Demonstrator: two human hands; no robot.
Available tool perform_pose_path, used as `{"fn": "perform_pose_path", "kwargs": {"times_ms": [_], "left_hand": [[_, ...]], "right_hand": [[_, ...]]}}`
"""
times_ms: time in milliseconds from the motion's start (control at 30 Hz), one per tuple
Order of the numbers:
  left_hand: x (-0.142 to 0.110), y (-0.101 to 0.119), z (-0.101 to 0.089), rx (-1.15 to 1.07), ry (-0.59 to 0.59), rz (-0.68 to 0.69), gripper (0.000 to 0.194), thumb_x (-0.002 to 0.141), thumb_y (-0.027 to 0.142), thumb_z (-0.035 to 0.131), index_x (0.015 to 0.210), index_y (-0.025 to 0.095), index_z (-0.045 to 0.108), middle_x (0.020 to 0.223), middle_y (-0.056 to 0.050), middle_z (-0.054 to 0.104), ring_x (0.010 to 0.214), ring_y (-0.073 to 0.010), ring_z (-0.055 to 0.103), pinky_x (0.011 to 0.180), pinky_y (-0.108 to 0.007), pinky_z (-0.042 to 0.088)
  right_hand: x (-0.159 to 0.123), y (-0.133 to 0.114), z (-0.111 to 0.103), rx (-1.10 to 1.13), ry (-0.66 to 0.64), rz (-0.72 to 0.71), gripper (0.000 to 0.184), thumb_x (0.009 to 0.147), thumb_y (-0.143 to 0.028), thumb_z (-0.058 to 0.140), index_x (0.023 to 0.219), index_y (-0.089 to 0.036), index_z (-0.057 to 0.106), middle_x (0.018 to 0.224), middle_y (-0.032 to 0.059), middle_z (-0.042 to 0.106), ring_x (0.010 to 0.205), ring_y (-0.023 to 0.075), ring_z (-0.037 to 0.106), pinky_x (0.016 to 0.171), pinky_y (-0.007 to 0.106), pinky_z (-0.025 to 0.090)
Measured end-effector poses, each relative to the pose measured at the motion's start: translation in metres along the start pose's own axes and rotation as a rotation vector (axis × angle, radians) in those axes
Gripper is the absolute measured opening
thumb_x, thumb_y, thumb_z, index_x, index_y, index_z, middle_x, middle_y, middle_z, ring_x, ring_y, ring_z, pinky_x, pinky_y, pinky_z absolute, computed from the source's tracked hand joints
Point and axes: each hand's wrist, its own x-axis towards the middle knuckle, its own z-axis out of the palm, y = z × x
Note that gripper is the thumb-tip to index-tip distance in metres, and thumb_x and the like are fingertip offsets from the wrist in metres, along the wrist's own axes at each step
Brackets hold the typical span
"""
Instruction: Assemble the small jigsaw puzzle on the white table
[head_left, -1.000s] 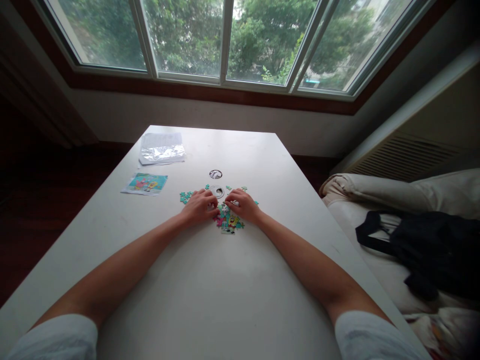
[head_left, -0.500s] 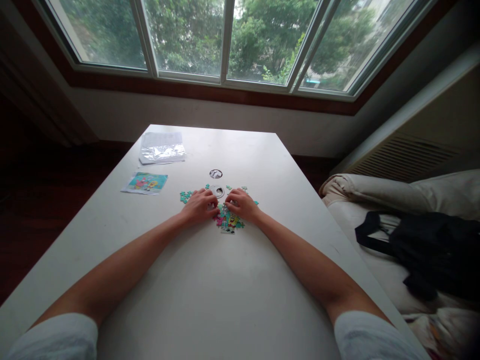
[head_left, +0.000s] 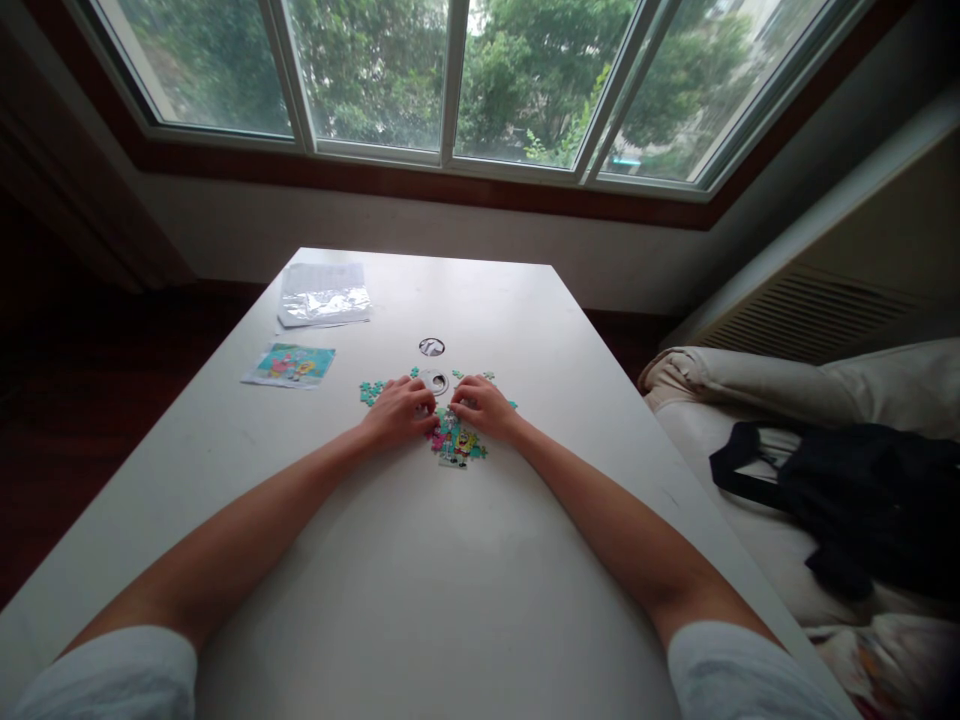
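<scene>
Dark cloth (head_left: 885,505) lies on a cream sofa (head_left: 757,380), and trees (head_left: 367,70) show through the window (head_left: 451,85).

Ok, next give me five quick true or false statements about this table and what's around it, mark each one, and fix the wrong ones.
1. The left hand and right hand are both close to the partly joined puzzle. True.
2. The printed picture lies to the right of the right hand. False: the printed picture lies to the left of the left hand.
3. The clear plastic packaging lies beyond the printed picture. True.
4. Every teal piece is joined up. False: loose teal pieces lie beside the left hand.
5. The dark cloth lies on the white table. False: the dark cloth lies on the pale seat, right of the white table.
</scene>
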Motion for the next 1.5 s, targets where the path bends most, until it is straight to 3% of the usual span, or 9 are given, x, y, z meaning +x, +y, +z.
{"fn": "perform_pose_path", "kwargs": {"times_ms": [967,1500], "left_hand": [[-0.0001,0.0004,-0.001,0.0,-0.008,-0.004,0.016,0.086,0.041,0.068,0.088,0.025,0.07,0.097,-0.004,0.067,0.098,-0.0253,0.055,0.086,-0.039,0.039],[0.0001,-0.0006,0.0002,-0.006,-0.002,-0.005,0.016,0.086,0.04,0.069,0.087,0.025,0.07,0.096,-0.004,0.066,0.097,-0.0249,0.054,0.086,-0.039,0.039]], "right_hand": [[-0.0001,0.0029,-0.0018,0.011,-0.033,-0.021,0.01,0.091,-0.029,0.071,0.084,-0.023,0.074,0.101,0.0059,0.069,0.101,0.023,0.056,0.094,0.041,0.043],[-0.003,-0.0012,0.0009,-0.126,-0.013,-0.048,0.006,0.089,-0.03,0.071,0.086,-0.024,0.069,0.105,0.0061,0.066,0.105,0.0251,0.051,0.096,0.042,0.041]]}}
